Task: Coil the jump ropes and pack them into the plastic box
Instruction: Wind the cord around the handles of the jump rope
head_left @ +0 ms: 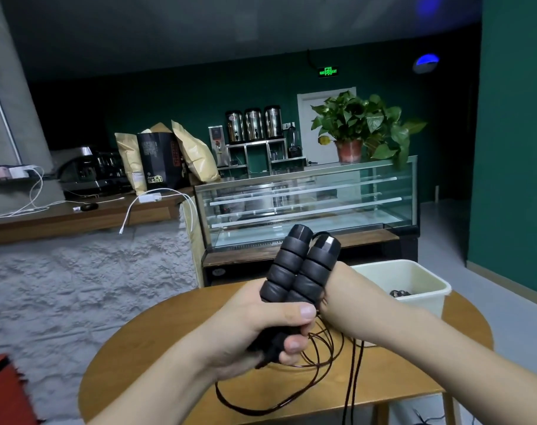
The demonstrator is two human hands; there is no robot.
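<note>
1. Both forearms reach in from the bottom edge and meet over a round wooden table [156,357].
2. Loose rope cord [319,363] hangs from the hands and lies in untidy loops on the tabletop; one strand drops off the near edge.
3. Nearest of the two, the left hand [249,329] is curled tightly round the lower ends of both jump rope handles [298,271], thumb laid across the front and fingertips wrapped under. It grips them firmly and holds them upright, side by side and touching.
4. Beside it, the right hand [350,299] presses against the right-hand handle. Its back faces the camera, so I cannot tell how far its fingers are curled or whether they hold the cord.
5. My reading is that the handles have been paired and the coiling is about to begin or is barely started, since the cord is still slack on the table.
6. To do it well, keep the handles clamped together in the left hand and let the right feed even loops of like size, gathering the strand that hangs off the edge first so it does not snag.
7. Farther right on the table stands the cream plastic box [427,277], open-topped, with something dark in its bottom, probably a rope already packed.
8. Beyond are a glass display case [307,204] and a potted plant [362,127].
</note>
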